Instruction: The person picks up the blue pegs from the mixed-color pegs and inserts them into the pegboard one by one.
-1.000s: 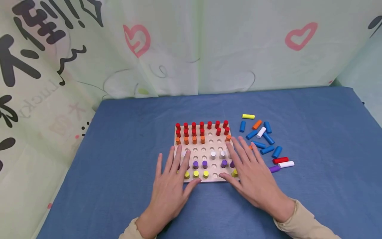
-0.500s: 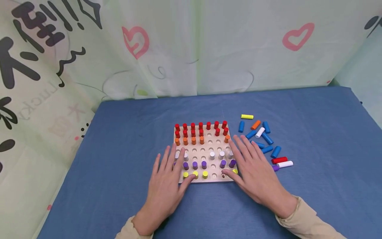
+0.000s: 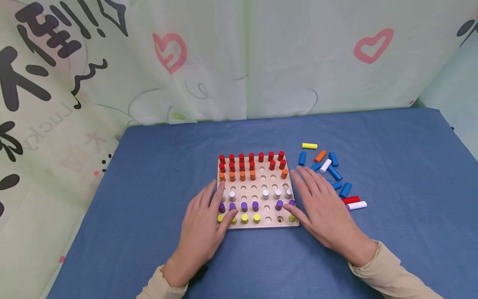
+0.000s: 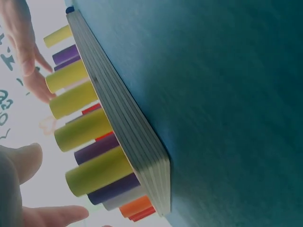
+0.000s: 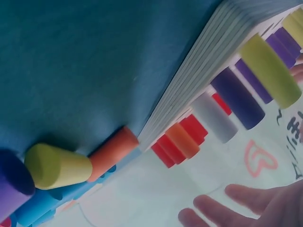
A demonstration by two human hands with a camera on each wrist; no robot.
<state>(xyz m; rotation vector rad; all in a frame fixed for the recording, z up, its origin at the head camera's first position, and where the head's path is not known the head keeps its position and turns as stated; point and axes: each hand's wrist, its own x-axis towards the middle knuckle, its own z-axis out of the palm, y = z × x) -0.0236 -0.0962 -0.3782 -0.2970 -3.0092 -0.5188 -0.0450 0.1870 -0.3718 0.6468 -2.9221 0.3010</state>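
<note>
A square wooden pegboard lies on the blue cloth between both hands. Upright in its holes stand red pegs, orange pegs, white pegs, purple pegs and yellow pegs, with several bare holes among them. My left hand, fingers relaxed, is at the board's left edge, thumb over the front yellow row. On the right edge, my right hand spreads loosely, its thumb near the purple pegs. Neither hand holds a peg. In the left wrist view, yellow pegs rise close beside the left hand's fingertips.
Loose pegs lie right of the board: several blue pegs, a yellow one, an orange one, white ones and a red one. The right hand covers some. A printed curtain hangs behind the table.
Both hands have drawn outward, the left one leftward and the right one rightward, showing more of the board's front rows. The fingers of each hand are closer together. The pegs keep their places.
</note>
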